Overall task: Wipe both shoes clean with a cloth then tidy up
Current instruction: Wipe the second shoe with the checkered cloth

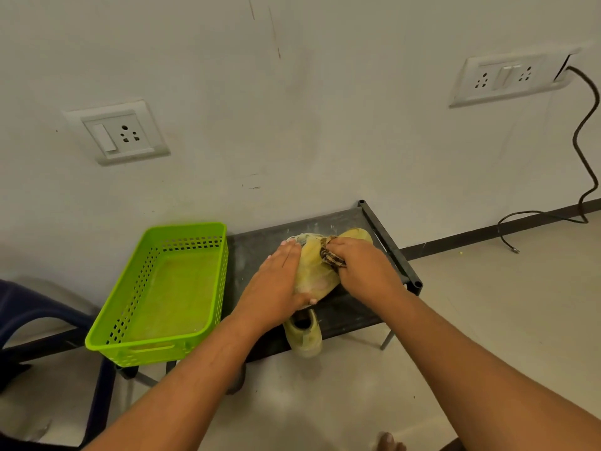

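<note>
The shoe (317, 276) lies on the bench (344, 315) between both hands, long axis pointing away from the person, with the flat-fingered left hand (279, 281) bracing its side while the right hand (361, 268) clenches the cloth (331, 258) against its top.

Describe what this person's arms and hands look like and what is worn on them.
The left arm and right arm are bare to the frame's edge, no sleeves showing. The left hand and right hand are ungloved, with no rings, watch or bracelet visible.
</note>
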